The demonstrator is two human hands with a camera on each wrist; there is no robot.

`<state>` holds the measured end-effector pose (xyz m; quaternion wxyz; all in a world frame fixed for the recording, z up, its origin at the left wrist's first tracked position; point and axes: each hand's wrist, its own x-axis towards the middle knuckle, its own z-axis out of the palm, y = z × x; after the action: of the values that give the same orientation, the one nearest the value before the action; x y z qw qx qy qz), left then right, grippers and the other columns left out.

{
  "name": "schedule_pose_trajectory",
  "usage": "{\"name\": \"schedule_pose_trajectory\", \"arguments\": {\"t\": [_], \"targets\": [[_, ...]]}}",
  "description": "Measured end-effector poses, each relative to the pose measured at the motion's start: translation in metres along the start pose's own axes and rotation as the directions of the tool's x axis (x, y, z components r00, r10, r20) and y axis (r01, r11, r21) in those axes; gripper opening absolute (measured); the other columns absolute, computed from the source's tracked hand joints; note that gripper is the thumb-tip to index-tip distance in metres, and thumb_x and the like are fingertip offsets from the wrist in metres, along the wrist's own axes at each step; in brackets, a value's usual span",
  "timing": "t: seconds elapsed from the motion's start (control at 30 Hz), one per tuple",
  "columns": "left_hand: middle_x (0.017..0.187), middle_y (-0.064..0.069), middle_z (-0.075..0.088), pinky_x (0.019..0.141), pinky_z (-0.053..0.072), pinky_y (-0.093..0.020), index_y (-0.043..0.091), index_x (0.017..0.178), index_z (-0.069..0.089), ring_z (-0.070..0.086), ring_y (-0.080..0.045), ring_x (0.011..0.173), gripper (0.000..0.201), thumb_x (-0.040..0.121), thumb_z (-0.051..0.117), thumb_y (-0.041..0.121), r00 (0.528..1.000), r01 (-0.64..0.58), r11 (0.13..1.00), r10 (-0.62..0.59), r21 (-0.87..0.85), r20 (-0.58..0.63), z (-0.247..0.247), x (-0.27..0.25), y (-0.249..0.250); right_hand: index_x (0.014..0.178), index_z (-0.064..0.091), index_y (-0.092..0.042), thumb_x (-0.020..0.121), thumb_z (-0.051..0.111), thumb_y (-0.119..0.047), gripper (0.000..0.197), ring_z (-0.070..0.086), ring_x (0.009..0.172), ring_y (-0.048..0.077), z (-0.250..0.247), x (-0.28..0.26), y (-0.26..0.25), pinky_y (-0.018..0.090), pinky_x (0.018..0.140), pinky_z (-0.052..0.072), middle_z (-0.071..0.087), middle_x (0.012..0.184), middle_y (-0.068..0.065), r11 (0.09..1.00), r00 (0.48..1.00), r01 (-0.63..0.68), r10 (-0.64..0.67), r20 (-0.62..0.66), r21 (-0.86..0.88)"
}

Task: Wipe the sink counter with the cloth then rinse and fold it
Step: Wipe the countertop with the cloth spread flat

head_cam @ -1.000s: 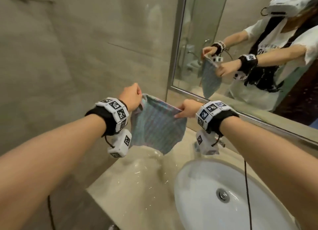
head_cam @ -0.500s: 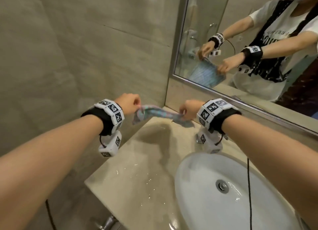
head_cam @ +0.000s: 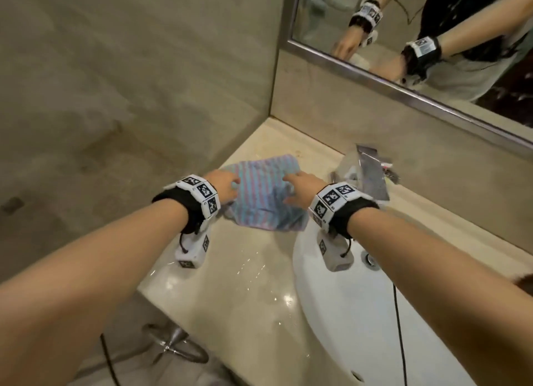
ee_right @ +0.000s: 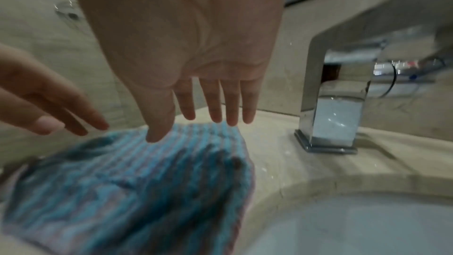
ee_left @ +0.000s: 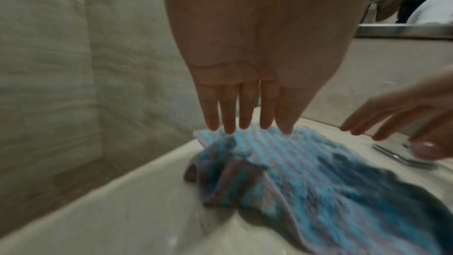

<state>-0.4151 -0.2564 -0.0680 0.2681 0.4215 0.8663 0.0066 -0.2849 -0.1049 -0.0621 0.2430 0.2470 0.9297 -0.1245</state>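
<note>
A blue and pink striped cloth (head_cam: 264, 193) lies rumpled on the beige counter (head_cam: 239, 284), in the back left corner beside the basin. My left hand (head_cam: 226, 188) is at its left side and my right hand (head_cam: 300, 188) at its right side. Both hands have straight fingers reaching down at the cloth. In the left wrist view the fingertips (ee_left: 247, 124) point at the far edge of the cloth (ee_left: 306, 174), and I cannot tell if they touch it. The right wrist view shows straight fingers (ee_right: 213, 111) just above the cloth (ee_right: 127, 185).
The white basin (head_cam: 346, 313) with its drain (head_cam: 370, 260) sits right of the cloth. A square chrome tap (ee_right: 340, 100) stands behind it. A mirror (head_cam: 432, 39) hangs above the back wall. Tiled wall closes the left side. Water drops lie on the counter.
The cloth was held up stretched between both hands, then lowered flat onto the counter. Both hands have let go of it and now have their fingers straight over it.
</note>
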Motion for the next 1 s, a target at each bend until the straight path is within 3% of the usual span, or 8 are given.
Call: {"name": "schedule_pose_trajectory", "arguments": {"t": [0.17, 0.23, 0.33, 0.43, 0.57, 0.63, 0.77, 1.0], "targets": [[0.152, -0.017, 0.026, 0.112, 0.028, -0.035, 0.011, 0.143, 0.033, 0.028, -0.031, 0.140, 0.058, 0.091, 0.055, 0.025, 0.991, -0.095, 0.990, 0.084, 0.106, 0.105, 0.025, 0.033, -0.005, 0.138, 0.038, -0.022, 0.085, 0.061, -0.038, 0.060, 0.050, 0.121, 0.034, 0.022, 0.024, 0.010, 0.041, 0.101, 0.042, 0.041, 0.140, 0.011, 0.998, 0.996, -0.065, 0.066, 0.058, -0.013], [0.157, -0.017, 0.008, 0.117, 0.017, -0.038, 0.015, 0.147, 0.024, 0.010, -0.033, 0.146, 0.065, 0.091, 0.054, 0.029, 0.990, -0.120, 0.985, 0.110, 0.122, 0.087, 0.025, 0.046, -0.007, 0.137, 0.037, -0.021, 0.086, 0.057, -0.047, 0.062, 0.047, 0.124, 0.033, 0.026, 0.035, 0.014, 0.042, 0.103, 0.040, 0.041, 0.141, 0.013, 0.990, 0.991, -0.129, 0.131, 0.015, -0.061], [0.158, -0.014, 0.000, 0.117, 0.015, -0.043, 0.020, 0.148, 0.019, 0.003, -0.037, 0.146, 0.065, 0.093, 0.050, 0.033, 0.984, -0.151, 0.978, 0.135, 0.146, 0.112, 0.017, 0.069, -0.004, 0.136, 0.035, -0.016, 0.087, 0.049, -0.056, 0.065, 0.037, 0.130, 0.034, 0.029, 0.051, 0.022, 0.044, 0.108, 0.030, 0.046, 0.138, 0.018, 0.956, 0.969, -0.246, 0.238, -0.072, -0.159], [0.159, -0.011, -0.003, 0.117, 0.019, -0.044, 0.023, 0.148, 0.019, 0.002, -0.038, 0.146, 0.066, 0.092, 0.051, 0.036, 0.980, -0.171, 0.970, 0.150, 0.173, 0.132, 0.006, 0.096, 0.001, 0.145, 0.023, -0.007, 0.091, 0.040, -0.057, 0.076, 0.028, 0.136, 0.039, 0.025, 0.062, 0.024, 0.044, 0.113, 0.023, 0.040, 0.144, 0.022, 0.922, 0.942, -0.335, 0.329, -0.061, -0.194], [0.158, -0.014, 0.003, 0.114, 0.026, -0.043, 0.020, 0.146, 0.024, 0.014, -0.038, 0.144, 0.065, 0.091, 0.054, 0.037, 0.976, -0.205, 0.958, 0.184, 0.203, 0.116, -0.006, 0.129, 0.012, 0.133, 0.049, -0.014, 0.095, 0.023, -0.057, 0.063, 0.040, 0.128, 0.033, 0.019, 0.084, 0.020, 0.042, 0.107, 0.027, 0.047, 0.140, 0.013, 0.856, 0.935, -0.341, 0.353, -0.042, -0.388], [0.158, -0.015, 0.004, 0.114, 0.024, -0.044, 0.020, 0.146, 0.025, 0.015, -0.038, 0.144, 0.066, 0.090, 0.054, 0.038, 0.975, -0.211, 0.954, 0.190, 0.211, 0.116, -0.012, 0.144, 0.018, 0.131, 0.050, -0.013, 0.096, 0.016, -0.057, 0.066, 0.042, 0.124, 0.030, 0.016, 0.095, 0.019, 0.040, 0.103, 0.029, 0.048, 0.138, 0.015, 0.839, 0.928, -0.343, 0.371, -0.017, -0.422], [0.157, -0.016, 0.008, 0.113, 0.024, -0.046, 0.019, 0.144, 0.028, 0.013, -0.040, 0.143, 0.064, 0.090, 0.054, 0.039, 0.971, -0.232, 0.944, 0.213, 0.233, 0.106, -0.022, 0.168, 0.030, 0.143, 0.033, -0.003, 0.094, 0.012, -0.060, 0.078, 0.034, 0.132, 0.035, 0.011, 0.111, 0.033, 0.041, 0.108, 0.024, 0.035, 0.148, 0.019, 0.812, 0.896, -0.418, 0.442, -0.039, -0.406], [0.156, -0.018, 0.010, 0.114, 0.021, -0.048, 0.018, 0.143, 0.032, 0.014, -0.040, 0.142, 0.062, 0.089, 0.056, 0.037, 0.967, -0.254, 0.943, 0.242, 0.217, 0.079, -0.031, 0.199, 0.045, 0.149, 0.011, 0.000, 0.094, 0.006, -0.058, 0.080, 0.006, 0.145, 0.038, 0.003, 0.128, 0.054, 0.048, 0.119, -0.001, 0.011, 0.157, 0.018, 0.824, 0.871, -0.461, 0.490, 0.006, -0.329]]}}
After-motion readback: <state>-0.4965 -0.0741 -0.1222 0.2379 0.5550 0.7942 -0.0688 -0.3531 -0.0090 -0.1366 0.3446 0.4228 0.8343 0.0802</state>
